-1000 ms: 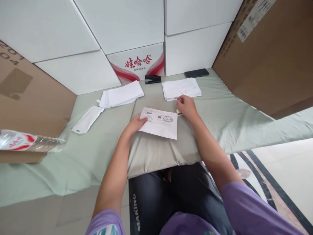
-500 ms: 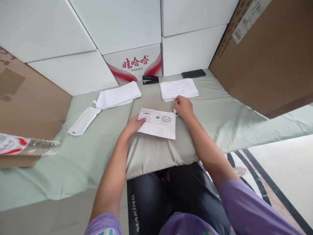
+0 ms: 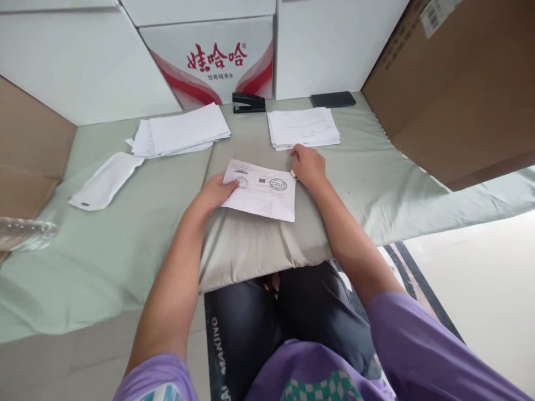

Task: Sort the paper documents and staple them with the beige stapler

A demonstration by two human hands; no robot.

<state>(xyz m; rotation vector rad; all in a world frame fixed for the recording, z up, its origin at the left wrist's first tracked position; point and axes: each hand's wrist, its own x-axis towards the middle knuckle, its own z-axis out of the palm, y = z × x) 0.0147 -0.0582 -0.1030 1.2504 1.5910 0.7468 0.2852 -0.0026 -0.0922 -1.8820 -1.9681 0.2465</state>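
Note:
My left hand point(image 3: 215, 192) grips the left edge of a printed sheet of paper point(image 3: 263, 197), thumb on top. Round and oval black stamps and a small dark square show on the sheet. By its upper right corner my right hand point(image 3: 309, 165) is closed, fingers curled. A small cream-coloured piece point(image 3: 293, 174) pokes out beneath those fingers; its kind cannot be made out. Just beyond that hand lies a stack of papers point(image 3: 304, 127). Another, looser pile of white papers point(image 3: 179, 131) sits farther left.
A black stapler point(image 3: 249, 103) and a dark phone point(image 3: 333, 99) lie along the back, before white cartons point(image 3: 217, 58). Brown boxes flank the cloth-covered table point(image 3: 137, 239), one at right point(image 3: 455, 106). A white pouch point(image 3: 106, 181) and a clear bottle point(image 3: 27, 234) are at left.
The view has shifted, so the table items appear higher and most lie farther left. Both hands keep nearly the same places around the sheet, my left still gripping it.

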